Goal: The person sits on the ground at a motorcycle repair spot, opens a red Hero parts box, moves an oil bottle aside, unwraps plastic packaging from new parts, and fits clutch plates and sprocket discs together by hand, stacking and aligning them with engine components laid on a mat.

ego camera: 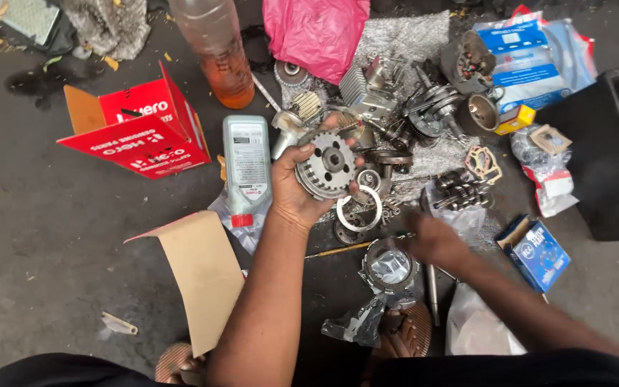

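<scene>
Head view: looking down at a dark floor [51,236].
Toothed hub: round grey metal clutch hub [326,170], lifted above the scattered parts.
Left hand [296,188]: fingers curled round its rim.
Right hand [431,240]: blurred, finger state unclear, beside plastic-wrapped ring [391,265].

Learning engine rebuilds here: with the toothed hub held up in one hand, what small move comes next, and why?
Probably bring the right hand up to steady the toothed hub. The left hand grips it alone above the parts on the floor, while the right hand, blurred, hovers low beside the bagged ring and seems empty.
</scene>
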